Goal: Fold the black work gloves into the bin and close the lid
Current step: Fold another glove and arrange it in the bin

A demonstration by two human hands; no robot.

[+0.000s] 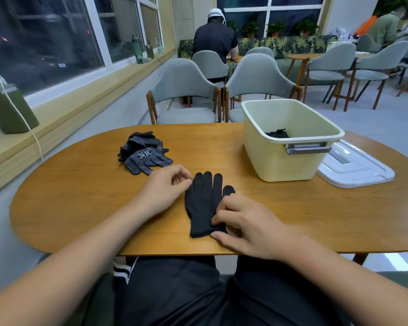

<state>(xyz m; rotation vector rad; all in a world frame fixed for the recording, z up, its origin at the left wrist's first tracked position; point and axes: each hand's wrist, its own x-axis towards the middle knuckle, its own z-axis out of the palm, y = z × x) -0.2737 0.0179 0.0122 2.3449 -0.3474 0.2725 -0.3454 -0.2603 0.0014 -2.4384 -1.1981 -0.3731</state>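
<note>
Flat glove: a plain black glove (pixel 204 203) lies spread on the wooden table (pixel 80 196) at centre frame, with its fingers pointing to the far side and its cuff toward the near edge.
Right hand: the right hand (pixel 244 228) comes in from the lower right. Its bent fingers bear on the glove's right side near the cuff, and forefinger and thumb pinch that edge.
Left hand: the left hand (pixel 164 185) sits just left of the glove with its fingers curled. Thumb and forefinger tips meet right at the glove's outer finger, but I cannot tell whether any fabric is caught between them.
Glove pile: a heap of black gloves with white grip dots (pixel 144 152) lies beyond the left hand, left of centre and apart from the flat glove.
Bin: a pale yellow bin (pixel 280 165) with a grey handle (pixel 307 148) stands open on the table, right of centre.
Glove in the bin: a dark glove (pixel 277 134) shows at the bottom of the bin, partly hidden by the near wall.
Lid: a white lid (pixel 356 169) lies flat on the table at the bin's right side, just beside its base.
Chairs: two grey upholstered chairs (pixel 184 90) stand at the table's far edge.
Background: a person in a dark shirt (pixel 213 38) sits with their back turned at upper centre, and a green pouch (pixel 10 109) rests on the windowsill at the left.
</note>
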